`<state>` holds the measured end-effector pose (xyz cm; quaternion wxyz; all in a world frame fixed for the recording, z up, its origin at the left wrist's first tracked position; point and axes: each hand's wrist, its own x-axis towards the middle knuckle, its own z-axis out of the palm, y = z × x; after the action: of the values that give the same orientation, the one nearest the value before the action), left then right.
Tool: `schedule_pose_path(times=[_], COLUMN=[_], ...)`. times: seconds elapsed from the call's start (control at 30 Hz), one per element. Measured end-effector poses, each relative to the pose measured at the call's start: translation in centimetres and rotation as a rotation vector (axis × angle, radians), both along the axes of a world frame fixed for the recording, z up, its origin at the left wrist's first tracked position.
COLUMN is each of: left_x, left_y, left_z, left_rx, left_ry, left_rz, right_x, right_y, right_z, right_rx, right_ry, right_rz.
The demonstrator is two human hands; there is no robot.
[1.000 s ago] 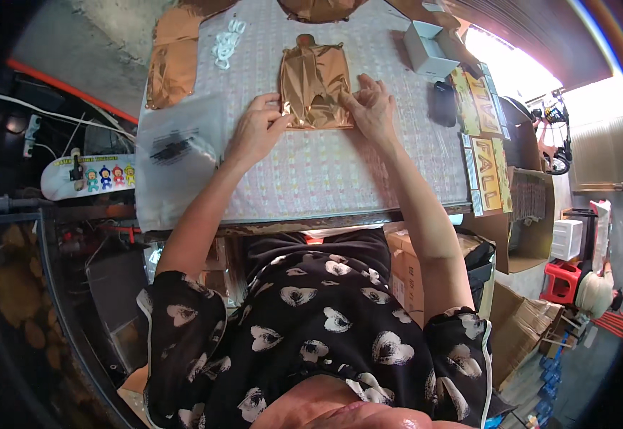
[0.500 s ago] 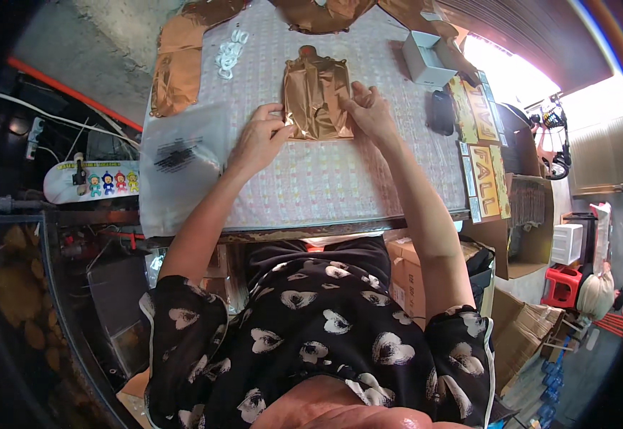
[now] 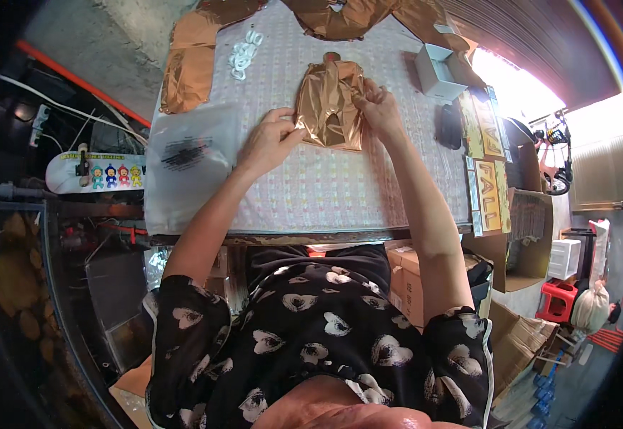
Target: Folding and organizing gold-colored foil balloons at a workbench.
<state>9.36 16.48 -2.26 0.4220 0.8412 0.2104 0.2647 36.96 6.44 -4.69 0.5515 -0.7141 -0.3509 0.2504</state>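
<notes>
Copper foil (image 3: pixel 326 96), right hand (image 3: pixel 384 116) hiding edge, possibly pinching

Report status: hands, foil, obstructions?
Left hand at left edge, right hand at right edge: crinkled copper-coloured foil piece. Open white rectangular box apart, not blocking.

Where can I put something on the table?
Bare tablecloth lies between the copper foil shape and the near table edge, and between that shape and the white rings. Crowded spots: the far edge, with more foil; the right, with a white box and yellow packages.
</notes>
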Motion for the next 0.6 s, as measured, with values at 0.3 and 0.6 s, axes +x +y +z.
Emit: schedule_pose_path(times=[0.3, 0.6], left_x=[1.5, 1.4], left_y=[1.1, 0.1], left_z=[-0.2, 1.2], left_rx=[-0.058, -0.104], left_ry=[0.134, 0.225], left_rz=[0.152, 0.149], right_x=[-0.2, -0.1], right_y=[-1.2, -1.8], right_z=[1.6, 0.9], right_rx=[0.076, -0.029], right_ry=[0.019, -0.293], right_rz=[0.065, -0.038])
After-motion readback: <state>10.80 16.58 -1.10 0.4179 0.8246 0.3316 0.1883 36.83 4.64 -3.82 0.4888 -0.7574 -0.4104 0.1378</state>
